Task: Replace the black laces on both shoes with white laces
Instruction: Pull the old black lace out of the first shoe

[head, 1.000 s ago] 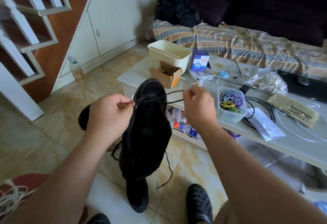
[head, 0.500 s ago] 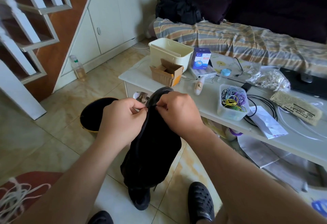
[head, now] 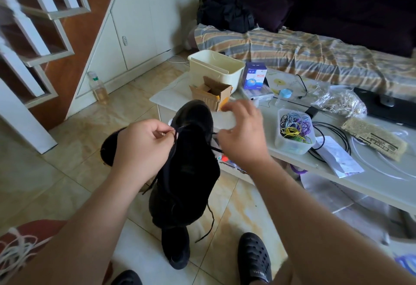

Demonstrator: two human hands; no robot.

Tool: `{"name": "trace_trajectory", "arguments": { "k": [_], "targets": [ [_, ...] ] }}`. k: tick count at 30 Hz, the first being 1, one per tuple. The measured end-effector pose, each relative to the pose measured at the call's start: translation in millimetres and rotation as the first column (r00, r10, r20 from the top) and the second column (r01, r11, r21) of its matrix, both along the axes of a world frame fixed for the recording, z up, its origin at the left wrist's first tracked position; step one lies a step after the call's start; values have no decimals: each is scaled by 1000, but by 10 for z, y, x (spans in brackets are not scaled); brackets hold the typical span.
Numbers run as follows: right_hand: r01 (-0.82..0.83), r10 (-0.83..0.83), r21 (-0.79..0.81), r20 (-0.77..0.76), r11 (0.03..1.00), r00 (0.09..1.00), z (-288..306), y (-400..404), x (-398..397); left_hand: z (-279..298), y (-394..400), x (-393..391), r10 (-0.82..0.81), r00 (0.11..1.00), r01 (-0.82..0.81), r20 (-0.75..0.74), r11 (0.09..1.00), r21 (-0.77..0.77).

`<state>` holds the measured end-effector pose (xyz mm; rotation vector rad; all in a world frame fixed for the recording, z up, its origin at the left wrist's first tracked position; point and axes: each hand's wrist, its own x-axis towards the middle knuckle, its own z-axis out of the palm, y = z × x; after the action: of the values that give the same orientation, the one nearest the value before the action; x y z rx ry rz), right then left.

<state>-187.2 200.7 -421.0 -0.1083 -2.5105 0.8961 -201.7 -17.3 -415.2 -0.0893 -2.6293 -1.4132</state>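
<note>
The left hand [head: 144, 147] pinches the black lace [head: 171, 158] beside the held-up black shoe [head: 186, 172]; the right hand [head: 242, 136] grasps its other strand. Unlacing looks underway, and the white laces [head: 15, 251] lie unused.

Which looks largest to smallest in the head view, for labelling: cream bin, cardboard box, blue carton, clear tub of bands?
1. Cream bin
2. Clear tub of bands, though nearer the camera
3. Cardboard box
4. Blue carton

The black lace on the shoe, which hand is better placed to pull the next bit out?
Probably the right hand: it hovers, blurred, at the black lace beside the shoe.
</note>
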Motion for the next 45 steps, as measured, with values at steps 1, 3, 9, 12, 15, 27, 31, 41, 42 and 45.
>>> {"name": "trace_trajectory", "arguments": {
  "k": [1,3,9,12,15,27,31,41,42,45],
  "targets": [
    [-66,70,81,-46,995,996,-5,-124,24,5,28,9,-3,1000,3,-4,1000,-6],
    [-121,132,220,-33,968,991,-37,-324,55,11,78,32,-2,1000,1,-18,1000,-20],
    [-83,84,268,8,960,996,-173,-334,-27,-23,184,161,-28,998,20,-63,992,-127],
    [-75,68,97,66,993,995,-57,-300,6,-5,125,119,-18,999,14,-38,996,-93],
    [239,-180,-292,215,926,960,44,75,-115,43,-16,35,6,1000,-6,-14,1000,13],
    [119,-88,-98,271,988,959,6,62,0,33,-36,51,11,998,-11,-62,1000,3],
    [-194,193,134,17,972,981,-21,-250,38,18,58,108,1,998,-2,-69,1000,-11],
    [-154,162,283,-4,947,987,-78,-289,-51,-14,110,116,3,1000,-4,-19,997,-76],
    [-133,135,269,9,954,991,-64,-251,-56,-9,83,95,20,1000,-22,-22,996,-82],
    [-4,-4,151,48,989,999,-6,-18,-93,31,-54,16,87,996,-88,-17,995,-41]
  ]
}}
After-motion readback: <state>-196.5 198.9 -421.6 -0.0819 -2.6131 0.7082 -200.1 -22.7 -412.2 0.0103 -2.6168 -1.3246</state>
